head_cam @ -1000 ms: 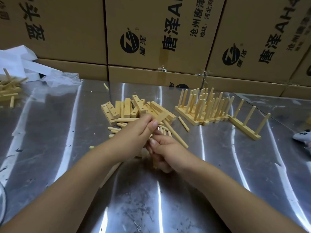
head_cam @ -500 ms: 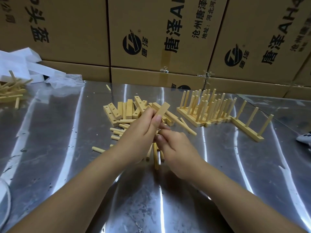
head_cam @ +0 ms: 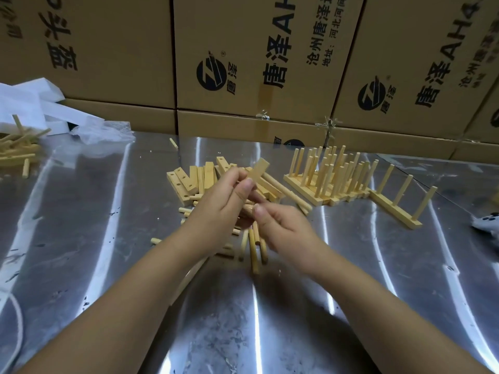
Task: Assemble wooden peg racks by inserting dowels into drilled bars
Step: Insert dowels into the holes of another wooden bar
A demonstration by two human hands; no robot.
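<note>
Left hand (head_cam: 224, 201) grips bar (head_cam: 259, 170) above pile (head_cam: 189, 182); right hand (head_cam: 283, 228) holds dowels (head_cam: 253, 252)

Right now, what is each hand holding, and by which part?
The left hand pinches a wooden bar by its lower part, top end free. The right hand seems to grip several dowels by their upper ends; that grip is hidden.

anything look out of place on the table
One rack sits angled, apart from the tidy row of racks, and a lone dowel lies far back near the boxes. Nothing looks damaged.
</note>
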